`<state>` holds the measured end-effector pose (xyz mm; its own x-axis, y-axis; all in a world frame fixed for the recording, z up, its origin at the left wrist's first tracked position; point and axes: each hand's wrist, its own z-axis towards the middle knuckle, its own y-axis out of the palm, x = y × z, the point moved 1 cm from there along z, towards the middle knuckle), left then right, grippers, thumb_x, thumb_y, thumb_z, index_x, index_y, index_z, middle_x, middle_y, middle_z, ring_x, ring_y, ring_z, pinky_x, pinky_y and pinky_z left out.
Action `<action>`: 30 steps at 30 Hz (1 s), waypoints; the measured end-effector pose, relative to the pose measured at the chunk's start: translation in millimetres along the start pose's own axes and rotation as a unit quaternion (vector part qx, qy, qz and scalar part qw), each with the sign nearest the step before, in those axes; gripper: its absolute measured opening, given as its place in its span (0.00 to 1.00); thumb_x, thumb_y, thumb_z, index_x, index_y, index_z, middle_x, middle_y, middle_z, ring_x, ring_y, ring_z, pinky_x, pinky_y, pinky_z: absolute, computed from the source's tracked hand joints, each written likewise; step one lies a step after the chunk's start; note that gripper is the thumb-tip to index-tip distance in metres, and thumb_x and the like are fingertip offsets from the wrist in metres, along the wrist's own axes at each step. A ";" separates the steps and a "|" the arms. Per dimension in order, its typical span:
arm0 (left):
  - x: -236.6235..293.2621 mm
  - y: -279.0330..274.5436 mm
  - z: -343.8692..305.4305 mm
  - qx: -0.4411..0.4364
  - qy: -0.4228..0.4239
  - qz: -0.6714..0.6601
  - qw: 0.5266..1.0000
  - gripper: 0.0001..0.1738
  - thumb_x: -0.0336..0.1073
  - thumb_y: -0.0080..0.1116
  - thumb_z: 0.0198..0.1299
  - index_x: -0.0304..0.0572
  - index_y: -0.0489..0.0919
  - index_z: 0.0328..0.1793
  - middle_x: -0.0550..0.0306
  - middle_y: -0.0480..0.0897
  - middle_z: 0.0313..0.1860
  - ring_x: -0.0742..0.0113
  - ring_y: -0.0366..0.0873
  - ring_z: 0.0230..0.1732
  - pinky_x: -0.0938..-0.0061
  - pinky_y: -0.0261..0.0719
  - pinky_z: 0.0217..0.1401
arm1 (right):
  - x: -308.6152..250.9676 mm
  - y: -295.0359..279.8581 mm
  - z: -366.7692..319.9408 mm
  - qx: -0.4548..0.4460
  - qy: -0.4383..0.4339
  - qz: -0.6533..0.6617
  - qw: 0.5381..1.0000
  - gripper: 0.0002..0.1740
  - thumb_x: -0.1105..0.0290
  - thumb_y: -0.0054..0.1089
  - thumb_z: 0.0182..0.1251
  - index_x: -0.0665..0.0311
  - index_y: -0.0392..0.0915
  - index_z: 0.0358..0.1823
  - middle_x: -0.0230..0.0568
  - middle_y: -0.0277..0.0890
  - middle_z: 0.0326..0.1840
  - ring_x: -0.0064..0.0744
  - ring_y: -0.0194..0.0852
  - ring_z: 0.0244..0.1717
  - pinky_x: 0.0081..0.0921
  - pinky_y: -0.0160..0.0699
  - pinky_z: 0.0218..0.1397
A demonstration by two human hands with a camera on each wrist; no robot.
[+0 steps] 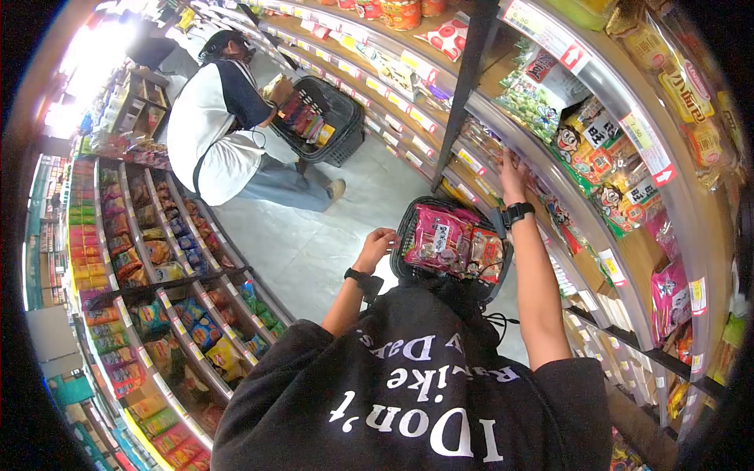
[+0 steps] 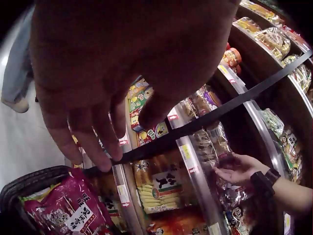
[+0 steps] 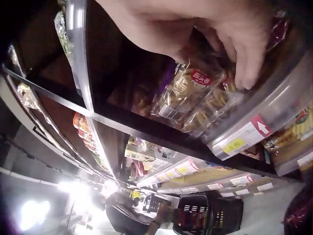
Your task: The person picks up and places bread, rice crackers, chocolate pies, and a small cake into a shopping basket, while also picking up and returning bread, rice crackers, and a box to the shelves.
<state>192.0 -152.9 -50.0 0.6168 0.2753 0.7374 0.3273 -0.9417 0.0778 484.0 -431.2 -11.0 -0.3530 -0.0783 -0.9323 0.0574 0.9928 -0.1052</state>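
Observation:
My left hand [image 1: 377,250] hangs loosely beside the left rim of a black shopping basket [image 1: 402,263], holding nothing. In the left wrist view its fingers [image 2: 100,154] point down, relaxed. Inside the basket lie a pink snack bag [image 1: 440,239] and a red-orange snack bag [image 1: 487,255]. My right hand [image 1: 512,179] reaches into a shelf on the right. In the right wrist view its fingers and thumb are spread over clear snack packs [image 3: 188,88] with a red label, fingertips right at the wrappers. The left wrist view shows the right hand [image 2: 239,170] with fingers extended along these packs.
A dark upright post [image 1: 469,94] divides the curved shelves, which carry price tags [image 1: 640,129] along their edges. Ahead, a person [image 1: 224,125] crouches beside another black basket [image 1: 345,125] on the pale floor [image 1: 314,235]. Snack shelves [image 1: 169,275] line the left side.

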 end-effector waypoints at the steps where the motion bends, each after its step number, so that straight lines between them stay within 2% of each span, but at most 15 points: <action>1: 0.5 0.8 -0.6 0.001 -0.005 0.003 1.000 0.15 0.37 0.51 0.71 0.37 0.76 0.57 0.52 0.86 0.49 0.66 0.84 0.47 0.71 0.79 0.48 | 2.8 0.6 3.0 -0.012 0.002 0.021 1.000 0.31 0.51 0.65 0.69 0.61 0.72 0.66 0.38 0.76 0.63 0.38 0.76 0.58 0.41 0.74 0.60; 3: -1.2 3.9 -3.1 0.000 -0.012 0.005 1.000 0.15 0.37 0.51 0.71 0.37 0.76 0.57 0.52 0.86 0.49 0.66 0.84 0.47 0.71 0.80 0.48 | 7.3 -0.2 7.6 -0.033 0.005 0.060 0.998 0.31 0.50 0.66 0.68 0.58 0.70 0.66 0.36 0.76 0.61 0.39 0.76 0.57 0.40 0.75 0.59; 4: -3.7 2.8 -5.8 -0.002 -0.013 0.005 1.000 0.15 0.38 0.51 0.71 0.37 0.76 0.57 0.51 0.86 0.49 0.66 0.84 0.47 0.72 0.80 0.48 | -0.5 4.4 2.1 -0.001 0.025 0.093 0.995 0.27 0.50 0.66 0.67 0.58 0.74 0.60 0.33 0.76 0.59 0.36 0.76 0.54 0.38 0.77 0.56; 7: -13.5 -3.6 -4.7 -0.004 -0.024 0.011 1.000 0.16 0.39 0.50 0.71 0.37 0.76 0.58 0.52 0.86 0.49 0.64 0.85 0.48 0.70 0.78 0.49 | -31.4 13.1 -14.6 0.013 0.084 0.095 0.992 0.23 0.52 0.67 0.68 0.57 0.78 0.56 0.32 0.77 0.55 0.34 0.75 0.52 0.39 0.77 0.54; 9: -17.1 -6.3 -2.2 0.004 -0.028 0.020 0.999 0.17 0.40 0.49 0.71 0.38 0.76 0.58 0.52 0.86 0.50 0.64 0.85 0.48 0.68 0.77 0.50 | 18.4 20.9 31.2 0.066 -0.030 0.037 0.997 0.23 0.51 0.68 0.66 0.57 0.80 0.55 0.31 0.79 0.51 0.29 0.74 0.52 0.33 0.75 0.55; 11: -12.1 -4.0 -5.8 0.008 -0.027 0.019 0.999 0.17 0.40 0.49 0.70 0.39 0.76 0.59 0.54 0.86 0.49 0.65 0.85 0.48 0.68 0.76 0.50 | 28.0 25.3 37.0 0.082 -0.095 0.023 0.992 0.26 0.48 0.68 0.65 0.57 0.80 0.56 0.31 0.80 0.51 0.29 0.74 0.53 0.30 0.73 0.57; 12: -11.2 -4.0 -5.6 0.010 -0.025 0.017 0.999 0.17 0.40 0.49 0.70 0.39 0.76 0.59 0.54 0.86 0.49 0.65 0.85 0.48 0.68 0.76 0.50 | 23.7 23.7 37.0 0.093 -0.118 -0.046 0.988 0.29 0.46 0.65 0.65 0.61 0.80 0.57 0.34 0.80 0.53 0.30 0.74 0.54 0.27 0.70 0.60; 15: -11.2 -0.5 -7.2 0.014 -0.018 0.003 1.000 0.16 0.40 0.50 0.70 0.39 0.76 0.58 0.55 0.86 0.49 0.66 0.84 0.47 0.69 0.76 0.50 | 11.1 16.2 25.4 0.159 -0.134 -0.200 0.957 0.30 0.46 0.63 0.67 0.65 0.79 0.56 0.39 0.80 0.54 0.32 0.74 0.55 0.29 0.68 0.61; 18: -11.7 1.4 -13.1 0.012 -0.018 -0.006 1.000 0.16 0.39 0.50 0.70 0.39 0.76 0.57 0.55 0.86 0.49 0.67 0.84 0.47 0.70 0.77 0.50 | -32.8 9.5 -7.7 0.130 -0.031 -0.240 0.961 0.33 0.47 0.63 0.67 0.67 0.76 0.61 0.44 0.79 0.57 0.34 0.73 0.60 0.31 0.69 0.62; 21: -11.3 5.4 -17.0 0.015 -0.032 -0.003 0.999 0.16 0.39 0.50 0.70 0.38 0.76 0.57 0.55 0.86 0.49 0.67 0.83 0.47 0.70 0.78 0.50 | -24.2 -4.2 6.4 -0.013 0.038 -0.105 0.994 0.37 0.46 0.63 0.66 0.67 0.72 0.66 0.45 0.76 0.61 0.35 0.74 0.62 0.31 0.71 0.64; 24: -10.9 6.5 -14.5 0.016 -0.037 -0.006 0.999 0.15 0.38 0.51 0.69 0.37 0.76 0.56 0.53 0.85 0.49 0.65 0.84 0.47 0.70 0.79 0.51 | -16.5 -1.8 0.5 0.057 -0.010 -0.031 0.998 0.32 0.51 0.65 0.66 0.66 0.74 0.63 0.42 0.78 0.59 0.37 0.79 0.58 0.32 0.75 0.62; 27: -11.6 6.1 -11.3 0.003 -0.009 -0.021 1.000 0.15 0.37 0.50 0.69 0.37 0.76 0.56 0.52 0.86 0.48 0.64 0.84 0.46 0.70 0.79 0.49 | -20.5 -15.6 -20.7 0.044 -0.021 0.085 0.995 0.23 0.57 0.66 0.66 0.64 0.79 0.55 0.36 0.80 0.55 0.33 0.82 0.50 0.32 0.79 0.57; 30: -10.5 10.5 -0.9 -0.005 -0.001 -0.007 1.000 0.15 0.38 0.51 0.70 0.37 0.76 0.56 0.52 0.86 0.48 0.66 0.85 0.46 0.72 0.79 0.47 | -19.2 -40.7 -42.3 -0.017 -0.002 0.053 0.998 0.16 0.61 0.64 0.69 0.63 0.80 0.51 0.34 0.81 0.51 0.31 0.82 0.49 0.32 0.82 0.54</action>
<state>188.3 -165.8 -56.3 0.6139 0.2892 0.7345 0.3291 -0.9395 0.0949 449.0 -466.2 25.8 -0.3428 0.0274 -0.9390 0.0624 0.9980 0.0064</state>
